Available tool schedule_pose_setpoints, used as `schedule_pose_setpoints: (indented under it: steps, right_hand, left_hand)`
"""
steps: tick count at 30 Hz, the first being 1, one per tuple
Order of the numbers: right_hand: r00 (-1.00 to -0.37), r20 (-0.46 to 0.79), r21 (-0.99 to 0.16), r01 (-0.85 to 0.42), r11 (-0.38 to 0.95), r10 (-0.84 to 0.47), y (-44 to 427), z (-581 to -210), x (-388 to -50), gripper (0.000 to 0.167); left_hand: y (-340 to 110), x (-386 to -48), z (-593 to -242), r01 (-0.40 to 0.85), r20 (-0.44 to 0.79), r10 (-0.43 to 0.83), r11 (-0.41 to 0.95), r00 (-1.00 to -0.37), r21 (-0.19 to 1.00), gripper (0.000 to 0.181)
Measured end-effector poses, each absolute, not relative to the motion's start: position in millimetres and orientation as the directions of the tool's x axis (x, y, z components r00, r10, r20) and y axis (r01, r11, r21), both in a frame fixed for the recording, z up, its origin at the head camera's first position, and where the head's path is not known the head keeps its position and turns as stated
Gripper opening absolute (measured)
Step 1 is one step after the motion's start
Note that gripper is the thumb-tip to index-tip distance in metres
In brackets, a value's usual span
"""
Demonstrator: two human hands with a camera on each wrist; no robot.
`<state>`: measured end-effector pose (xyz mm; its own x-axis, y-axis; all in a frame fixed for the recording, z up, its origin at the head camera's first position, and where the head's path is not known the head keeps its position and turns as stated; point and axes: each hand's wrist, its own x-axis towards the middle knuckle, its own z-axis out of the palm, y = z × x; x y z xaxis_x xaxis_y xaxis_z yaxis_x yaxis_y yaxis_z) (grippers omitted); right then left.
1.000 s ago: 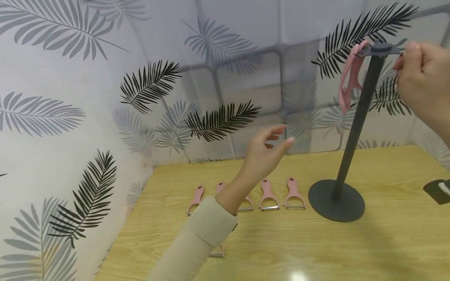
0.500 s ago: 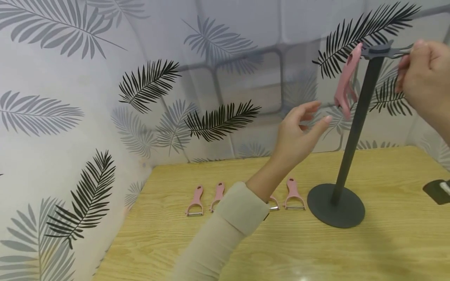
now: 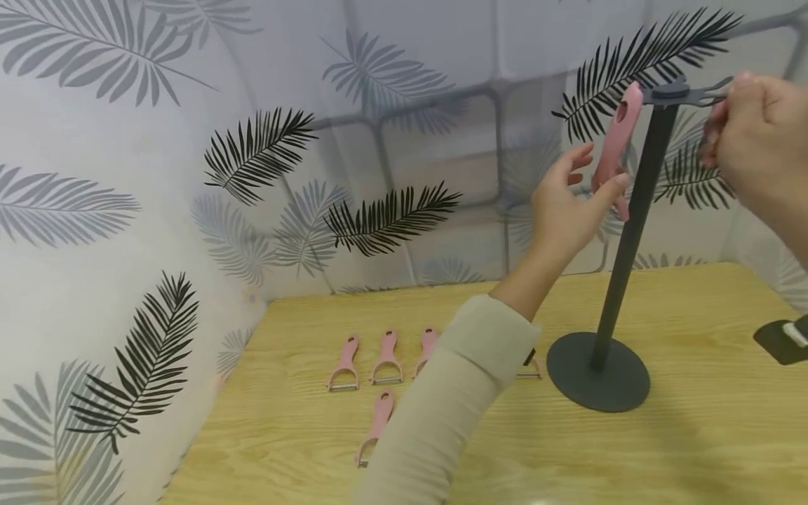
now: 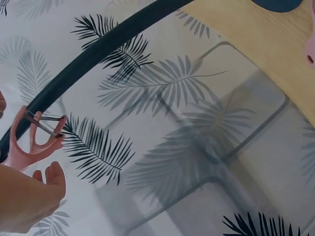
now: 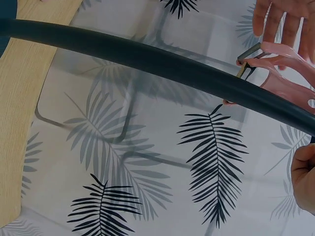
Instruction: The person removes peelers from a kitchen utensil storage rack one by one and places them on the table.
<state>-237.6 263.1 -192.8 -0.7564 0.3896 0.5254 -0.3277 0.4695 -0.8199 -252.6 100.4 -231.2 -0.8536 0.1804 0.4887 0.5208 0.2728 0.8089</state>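
Pink Y-shaped peelers [image 3: 614, 144] hang by their handles from the left hook of a dark stand [image 3: 634, 228]; two blades show in the left wrist view. My left hand [image 3: 564, 207] is right beside them, thumb in front and fingers spread loosely; in the right wrist view those fingers [image 5: 290, 29] look straight behind the peelers [image 5: 283, 73]. Whether they touch cannot be told. At the stand's top, my right hand [image 3: 760, 133] pinches the end of a right-hand hook [image 3: 701, 97] between thumb and fingers.
Several more peelers [image 3: 387, 359] lie in a row on the wooden table [image 3: 284, 435], partly covered by my left sleeve. One peeler [image 3: 382, 414] lies nearer. The stand's round base [image 3: 568, 372] is at the table's right. Leaf-patterned wall covering [image 3: 435, 161] rises behind.
My left hand has moved right and up to the hanging peelers. The peelers and hooks have turned, bringing the peelers' handle faces round. The right hand keeps pinching the hook.
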Motion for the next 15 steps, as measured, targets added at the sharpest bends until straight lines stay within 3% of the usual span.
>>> schedule_pose_setpoints:
  steps: [7, 15]
  right_hand:
    - [-0.735, 0.573, -0.810, -0.440, 0.388, 0.363, 262.5, -194.7, -236.0, 0.038]
    - [-0.750, 0.541, -0.838, -0.441, 0.322, 0.382, 261.7, -191.7, -233.0, 0.041]
  left_hand:
    - [106.5, -259.5, -236.4, 0.512, 0.488, 0.153, 0.226, -0.859, 0.829, 0.045]
    - [106.3, -262.3, -234.2, 0.539, 0.520, 0.143, 0.181, -0.842, 0.823, 0.031]
